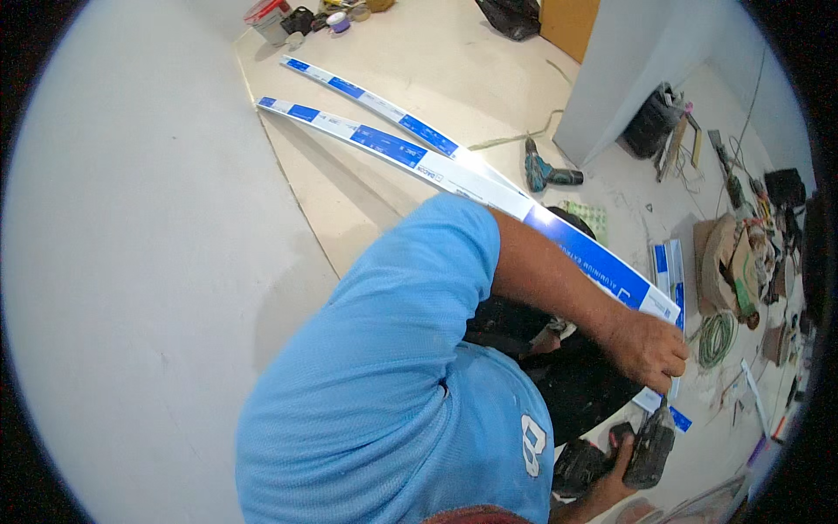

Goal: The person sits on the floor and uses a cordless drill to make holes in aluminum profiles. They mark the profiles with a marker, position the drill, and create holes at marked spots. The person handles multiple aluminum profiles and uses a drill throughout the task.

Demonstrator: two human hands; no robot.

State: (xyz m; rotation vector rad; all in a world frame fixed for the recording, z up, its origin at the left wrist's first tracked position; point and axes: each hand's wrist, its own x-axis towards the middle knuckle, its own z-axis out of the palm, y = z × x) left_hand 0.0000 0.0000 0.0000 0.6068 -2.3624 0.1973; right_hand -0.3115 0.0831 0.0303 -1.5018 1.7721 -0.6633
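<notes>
A long strip of aluminium profile (489, 189), wrapped in blue and white film, runs from the far left to my left hand (648, 349). That hand is closed at the strip's near end, its fingers pressed together. What sits between them is hidden. My right hand (621, 470) is wrapped around the handle of a dark cordless drill (651, 447). The drill's nose points up at the left fingertips. Behind the first strip lies a second wrapped profile (384, 112), and the two spread apart toward the far end. My blue sleeve covers part of the view.
A teal and black cordless drill (548, 171) lies on the floor beyond the strips. Shorter wrapped pieces (669, 264), a coiled green hose (717, 339) and a heap of tools and bags (742, 253) are at right. A wall (148, 262) rises on the left; a bucket (269, 21) stands far off.
</notes>
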